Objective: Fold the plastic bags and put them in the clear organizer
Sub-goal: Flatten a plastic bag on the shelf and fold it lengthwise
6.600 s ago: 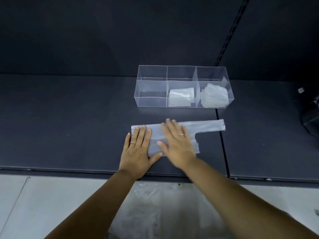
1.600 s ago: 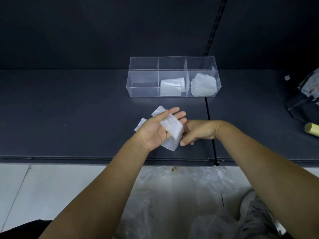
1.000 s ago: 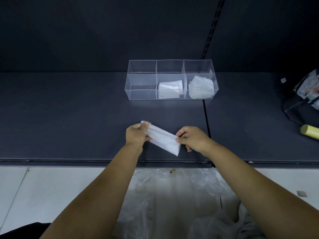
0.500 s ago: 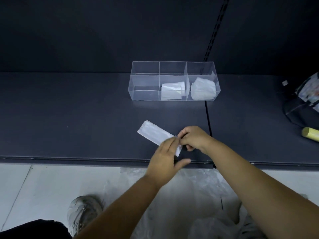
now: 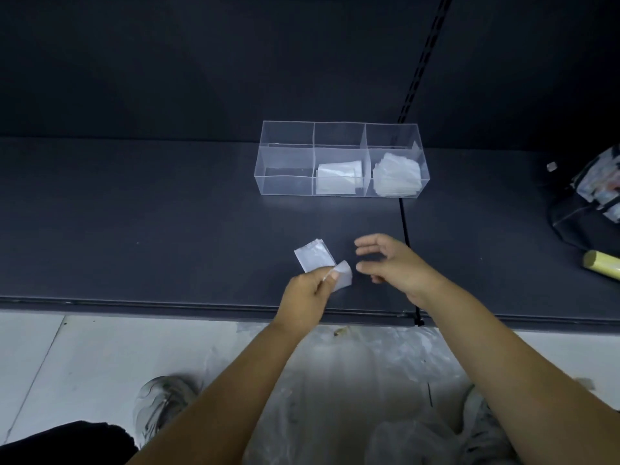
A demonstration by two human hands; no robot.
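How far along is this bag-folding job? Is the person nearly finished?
Done: the clear organizer holds a folded stack in its middle compartment and a fuller stack in its right one. In hand: the left hand pinches a half-folded bag; the right hand hovers open beside it. Left: stowing that bag, then probably the loose plastic on the floor.

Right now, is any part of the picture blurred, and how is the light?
Head view: the right hand is smeared by motion blur; the left hand and the folded bag it pinches look sharper; the dark shelf is dimly lit, without hard shadows or strong glare.
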